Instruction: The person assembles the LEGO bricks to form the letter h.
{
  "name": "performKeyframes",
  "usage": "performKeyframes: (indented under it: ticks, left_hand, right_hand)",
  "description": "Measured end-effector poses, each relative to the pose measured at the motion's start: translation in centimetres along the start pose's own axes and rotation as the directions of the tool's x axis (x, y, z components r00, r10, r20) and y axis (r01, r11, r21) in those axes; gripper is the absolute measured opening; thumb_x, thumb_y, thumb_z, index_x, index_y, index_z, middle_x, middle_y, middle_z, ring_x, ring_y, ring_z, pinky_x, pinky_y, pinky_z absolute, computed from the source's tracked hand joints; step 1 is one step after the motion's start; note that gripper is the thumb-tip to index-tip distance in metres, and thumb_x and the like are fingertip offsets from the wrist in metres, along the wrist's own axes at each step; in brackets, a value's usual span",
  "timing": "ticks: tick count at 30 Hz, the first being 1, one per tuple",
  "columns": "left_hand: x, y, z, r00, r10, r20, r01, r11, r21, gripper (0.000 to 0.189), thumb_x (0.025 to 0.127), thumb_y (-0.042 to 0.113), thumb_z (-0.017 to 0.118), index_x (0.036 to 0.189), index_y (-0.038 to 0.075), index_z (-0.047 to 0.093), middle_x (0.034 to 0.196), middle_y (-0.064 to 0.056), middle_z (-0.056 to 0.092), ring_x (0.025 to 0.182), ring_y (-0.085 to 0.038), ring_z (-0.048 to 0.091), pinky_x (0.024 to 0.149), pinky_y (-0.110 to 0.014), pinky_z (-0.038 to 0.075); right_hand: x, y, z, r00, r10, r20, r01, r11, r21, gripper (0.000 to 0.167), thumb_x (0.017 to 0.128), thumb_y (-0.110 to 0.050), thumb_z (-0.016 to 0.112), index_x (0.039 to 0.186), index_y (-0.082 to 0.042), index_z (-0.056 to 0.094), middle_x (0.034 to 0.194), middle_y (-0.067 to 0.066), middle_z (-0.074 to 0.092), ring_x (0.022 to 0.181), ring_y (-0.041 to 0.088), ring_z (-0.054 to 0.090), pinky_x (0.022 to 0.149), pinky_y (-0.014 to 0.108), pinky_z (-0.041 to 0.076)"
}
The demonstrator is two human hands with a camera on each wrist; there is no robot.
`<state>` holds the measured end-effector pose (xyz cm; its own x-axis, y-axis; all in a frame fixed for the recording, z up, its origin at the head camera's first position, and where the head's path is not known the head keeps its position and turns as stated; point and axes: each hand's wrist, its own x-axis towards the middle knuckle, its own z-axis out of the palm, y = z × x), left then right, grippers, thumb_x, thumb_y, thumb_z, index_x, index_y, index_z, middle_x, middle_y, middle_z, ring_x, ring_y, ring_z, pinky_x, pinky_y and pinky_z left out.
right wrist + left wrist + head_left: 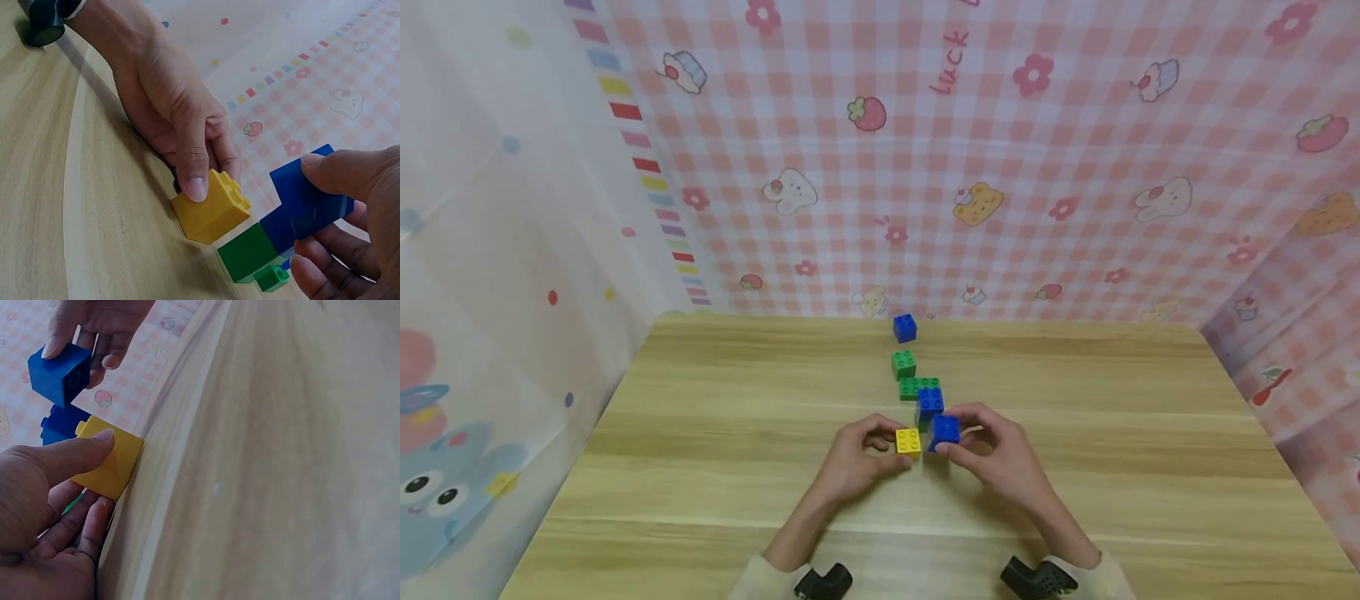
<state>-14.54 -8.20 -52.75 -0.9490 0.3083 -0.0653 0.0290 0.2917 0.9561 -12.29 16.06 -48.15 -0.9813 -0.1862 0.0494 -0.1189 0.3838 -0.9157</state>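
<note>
My left hand (859, 457) grips a yellow toy building brick (907, 442), thumb on its near side, low at the tabletop. Between thumb and fingers of my right hand (996, 446) is a blue brick (310, 190), held tilted and just right of the yellow one. Behind these, a second blue brick (930, 402) sits on a green brick (249, 255), partly hidden by the held blue brick in the head view. A longer green brick (919, 387) lies just beyond that stack.
Farther back on the wooden table (737, 392) stand a small green brick (903, 363) and another blue brick (905, 327), roughly in line with the stack. A pink checked cloth (925, 150) hangs behind the table's back edge.
</note>
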Motion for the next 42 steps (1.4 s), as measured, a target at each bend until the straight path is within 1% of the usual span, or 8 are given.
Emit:
performKeyframes:
  ticks: [4, 9, 17, 22, 24, 29, 37, 42]
  left_hand:
    - [0.0, -0.1, 0.1, 1.000, -0.002, -0.001, 0.002, 1.000, 0.003, 0.035, 0.080, 0.021, 0.089, 0.111, 0.021, 0.073, 0.111, 0.002, 0.073, 0.096, -0.017, 0.064, 0.089, -0.033, 0.053]
    - [0.2, -0.2, 0.1, 1.000, 0.019, -0.006, -0.019, 1.000, 0.011, 0.034, 0.081, 0.022, 0.088, 0.111, 0.023, 0.073, 0.110, 0.003, 0.073, 0.096, -0.016, 0.064, 0.089, -0.034, 0.053]
    - [-0.2, -0.1, -0.1, 1.000, 0.015, 0.003, -0.015, 1.000, 0.020, 0.033, 0.081, 0.026, 0.088, 0.110, 0.024, 0.073, 0.113, 0.004, 0.073, 0.096, -0.016, 0.063, 0.086, -0.034, 0.053]
    - [0.0, -0.3, 0.0, 0.999, 0.028, 0.022, -0.028, 0.999, 0.034, 0.033, 0.082, 0.027, 0.088, 0.111, 0.023, 0.073, 0.113, 0.004, 0.072, 0.096, -0.014, 0.064, 0.087, -0.031, 0.054]
    - [0.0, -0.4, 0.0, 0.999, 0.027, 0.025, -0.028, 0.999, 0.034, 0.034, 0.081, 0.028, 0.088, 0.111, 0.023, 0.073, 0.113, 0.004, 0.072, 0.095, -0.013, 0.064, 0.086, -0.029, 0.053]
    - [-0.3, -0.4, -0.2, 1.000, 0.022, 0.017, -0.022, 0.999, 0.036, 0.033, 0.081, 0.028, 0.089, 0.109, 0.024, 0.073, 0.110, 0.005, 0.072, 0.094, -0.013, 0.064, 0.085, -0.028, 0.053]
    - [-0.3, -0.2, -0.1, 0.999, 0.017, 0.029, -0.018, 0.999, 0.037, 0.033, 0.081, 0.028, 0.088, 0.110, 0.023, 0.073, 0.111, 0.003, 0.072, 0.094, -0.014, 0.064, 0.084, -0.029, 0.053]
    - [-0.3, -0.2, 0.0, 0.999, 0.012, 0.030, -0.013, 0.999, 0.036, 0.031, 0.081, 0.030, 0.088, 0.108, 0.024, 0.074, 0.110, 0.003, 0.072, 0.094, -0.014, 0.064, 0.084, -0.029, 0.053]
  right_hand:
    - [0.2, -0.3, 0.3, 1.000, -0.008, 0.011, 0.008, 1.000, -0.021, 0.037, 0.088, -0.025, 0.083, 0.121, -0.017, 0.069, 0.112, 0.006, 0.072, 0.092, 0.018, 0.070, 0.084, 0.030, 0.059]
    - [0.5, -0.8, 0.7, 0.999, -0.044, 0.017, 0.045, 0.998, -0.050, 0.037, 0.088, -0.027, 0.082, 0.121, -0.020, 0.069, 0.116, 0.003, 0.072, 0.094, 0.016, 0.068, 0.089, 0.035, 0.059]
    - [0.7, -1.2, 1.8, 0.990, -0.138, 0.026, 0.140, 0.988, -0.060, 0.034, 0.087, -0.024, 0.083, 0.119, -0.021, 0.070, 0.115, 0.000, 0.074, 0.098, 0.018, 0.070, 0.089, 0.039, 0.060]
    - [0.9, -1.4, 2.3, 0.984, -0.178, 0.025, 0.180, 0.980, -0.088, 0.037, 0.086, -0.020, 0.084, 0.120, -0.020, 0.071, 0.115, 0.000, 0.075, 0.098, 0.020, 0.070, 0.087, 0.040, 0.061]
    - [0.9, -1.4, 2.5, 0.981, -0.192, 0.027, 0.193, 0.975, -0.106, 0.039, 0.084, -0.017, 0.085, 0.120, -0.018, 0.071, 0.112, 0.000, 0.075, 0.097, 0.019, 0.070, 0.086, 0.041, 0.061]
    - [0.9, -1.3, 2.9, 0.979, -0.199, 0.038, 0.203, 0.970, -0.136, 0.040, 0.083, -0.015, 0.086, 0.120, -0.017, 0.071, 0.107, -0.001, 0.075, 0.095, 0.017, 0.068, 0.085, 0.043, 0.061]
    - [0.9, -1.2, 2.6, 0.982, -0.182, 0.042, 0.186, 0.969, -0.161, 0.040, 0.083, -0.014, 0.086, 0.120, -0.019, 0.071, 0.110, -0.003, 0.075, 0.096, 0.017, 0.069, 0.085, 0.042, 0.061]
    - [0.9, -1.0, 2.9, 0.980, -0.187, 0.064, 0.195, 0.970, -0.143, 0.040, 0.083, -0.018, 0.086, 0.120, -0.017, 0.071, 0.108, 0.000, 0.076, 0.092, 0.016, 0.071, 0.083, 0.041, 0.061]
